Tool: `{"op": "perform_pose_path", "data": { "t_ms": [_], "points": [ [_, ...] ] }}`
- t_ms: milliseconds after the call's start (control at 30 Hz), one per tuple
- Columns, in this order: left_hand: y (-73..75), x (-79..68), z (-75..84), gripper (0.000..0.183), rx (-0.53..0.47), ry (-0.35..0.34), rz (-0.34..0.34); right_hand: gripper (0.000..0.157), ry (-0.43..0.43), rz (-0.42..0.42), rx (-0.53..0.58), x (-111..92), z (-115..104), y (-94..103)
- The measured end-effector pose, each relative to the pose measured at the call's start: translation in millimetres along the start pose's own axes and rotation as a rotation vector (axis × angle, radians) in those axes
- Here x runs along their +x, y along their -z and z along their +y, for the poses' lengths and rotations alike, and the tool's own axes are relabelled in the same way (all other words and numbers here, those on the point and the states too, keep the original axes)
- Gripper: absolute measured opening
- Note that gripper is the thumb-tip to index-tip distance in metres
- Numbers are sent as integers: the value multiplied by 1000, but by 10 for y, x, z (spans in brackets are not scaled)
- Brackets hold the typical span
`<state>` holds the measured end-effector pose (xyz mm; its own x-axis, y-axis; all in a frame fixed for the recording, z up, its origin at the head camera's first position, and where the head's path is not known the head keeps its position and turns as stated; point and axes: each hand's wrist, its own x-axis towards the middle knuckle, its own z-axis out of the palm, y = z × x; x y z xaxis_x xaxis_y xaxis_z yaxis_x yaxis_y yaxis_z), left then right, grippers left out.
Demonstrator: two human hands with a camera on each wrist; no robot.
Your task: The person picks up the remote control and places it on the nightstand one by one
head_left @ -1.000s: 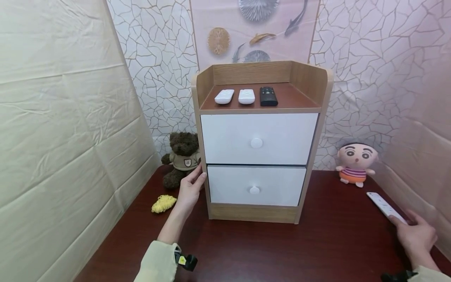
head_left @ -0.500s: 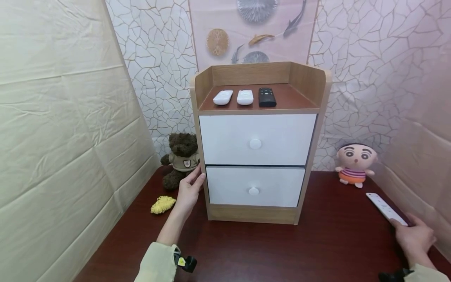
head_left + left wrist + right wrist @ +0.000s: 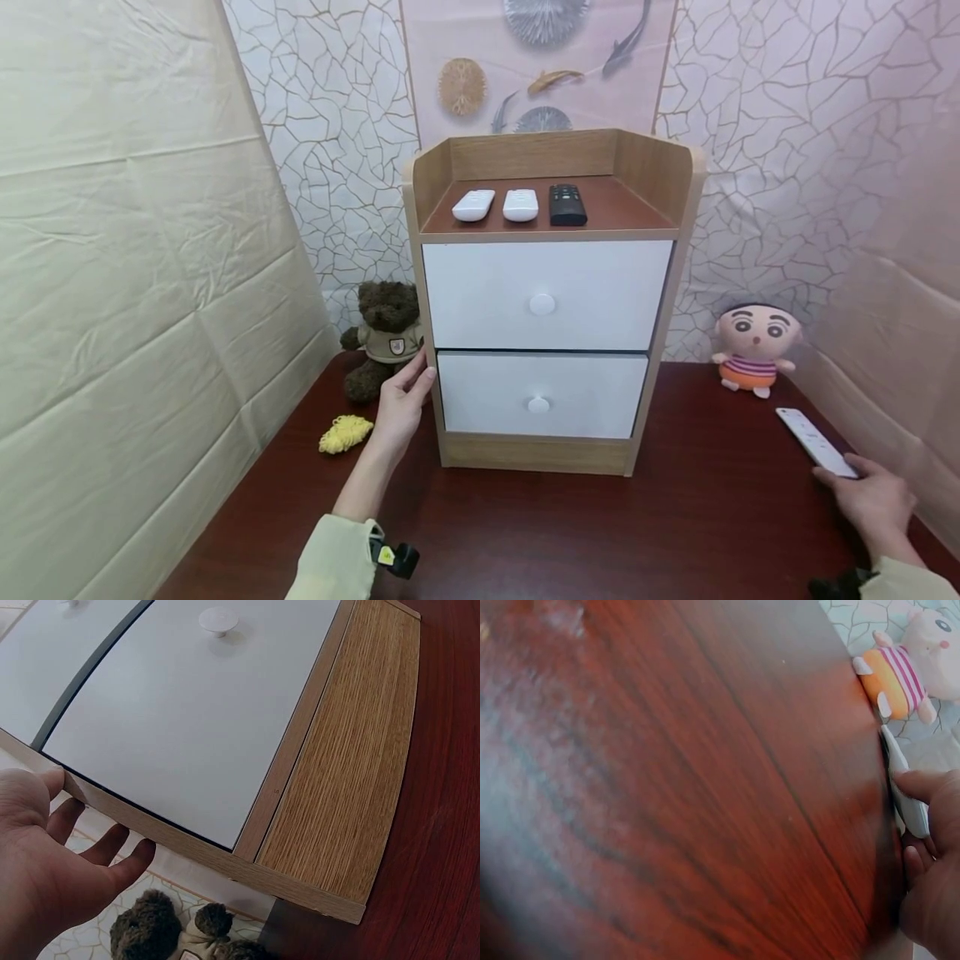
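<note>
In the head view a wooden drawer cabinet with two white drawers stands in the middle of the table. My left hand grips its left side edge, thumb on the front edge and fingertips against the side, seen closely in the left wrist view. Both the upper drawer and lower drawer are closed. At the far right, my right hand holds the near end of a white remote control between thumb and fingers. The remote lies low over the table, its far end pointing at a doll.
On the cabinet top lie two white remotes and a black remote. A brown teddy bear sits left of the cabinet, behind a yellow yarn bundle. The doll sits at the back right, near the side cloth.
My right hand and the white remote have shifted slightly left. The left hand stays on the cabinet edge, and the drawers remain closed.
</note>
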<state>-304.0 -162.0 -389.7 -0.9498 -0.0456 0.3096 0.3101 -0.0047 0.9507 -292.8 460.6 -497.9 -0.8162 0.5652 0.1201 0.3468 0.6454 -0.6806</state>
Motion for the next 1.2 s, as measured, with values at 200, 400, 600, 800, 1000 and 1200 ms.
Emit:
{"op": "perform_pose_path", "data": {
  "t_ms": [200, 400, 600, 800, 1000, 1200],
  "points": [
    [6, 0, 7, 54, -4, -2, -11, 64, -1, 8, -1, 12, -3, -19],
    [4, 1, 13, 54, 5, 0, -10, 57, -57, 37, 72, -42, -27, -35],
    [3, -1, 21, 53, -2, 2, -6, 54, -90, 66, 162, -80, -13, -22],
    [7, 0, 14, 53, -7, 17, -3, 46, -137, 80, 245, -94, 5, 14],
    [10, 7, 3, 53, -7, 14, 1, 54, -165, 71, 279, -121, -80, 69],
    [11, 7, -5, 54, 0, 14, 2, 17, -161, 51, 337, -165, -261, 239]
  ]
}}
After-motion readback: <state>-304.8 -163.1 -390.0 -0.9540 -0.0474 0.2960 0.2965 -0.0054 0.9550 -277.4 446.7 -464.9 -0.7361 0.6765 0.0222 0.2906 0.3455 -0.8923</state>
